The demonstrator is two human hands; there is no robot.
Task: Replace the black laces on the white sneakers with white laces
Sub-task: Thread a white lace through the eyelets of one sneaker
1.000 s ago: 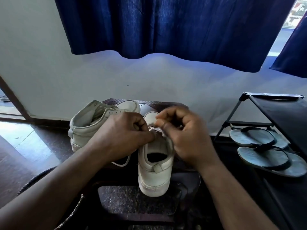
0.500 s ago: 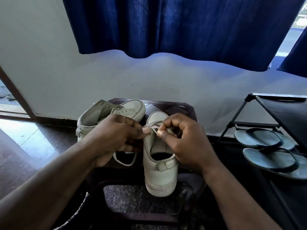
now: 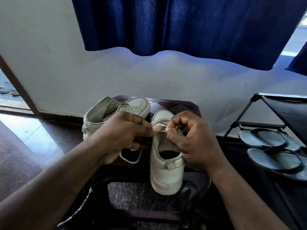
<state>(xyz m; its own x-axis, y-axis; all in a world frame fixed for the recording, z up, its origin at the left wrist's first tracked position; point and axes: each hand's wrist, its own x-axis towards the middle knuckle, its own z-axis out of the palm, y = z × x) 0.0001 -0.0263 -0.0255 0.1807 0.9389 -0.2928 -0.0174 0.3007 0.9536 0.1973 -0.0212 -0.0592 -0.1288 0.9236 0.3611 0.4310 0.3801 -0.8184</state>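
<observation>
A white sneaker (image 3: 166, 173) stands on a dark stool (image 3: 176, 105) with its heel toward me. A white lace (image 3: 131, 159) runs through its eyelets, and a loop of it hangs down on the left side. My left hand (image 3: 123, 133) pinches the lace at the sneaker's tongue between thumb and fingers. My right hand (image 3: 192, 136) pinches the lace from the other side, fingers curled over the eyelets. A second white sneaker (image 3: 116, 110) lies on its side behind my left hand, with bare eyelets showing. No black lace is plainly visible.
A black shoe rack (image 3: 282, 110) at the right holds a pair of grey flip-flops (image 3: 269, 146). A blue curtain (image 3: 182, 27) hangs over the white wall behind the stool. A doorway (image 3: 10, 90) opens at the far left onto more sandals.
Both hands have stayed on the upright sneaker's lace. They have shifted slightly, and the hanging loop at the left shows more below my left hand. The view has drifted a little.
</observation>
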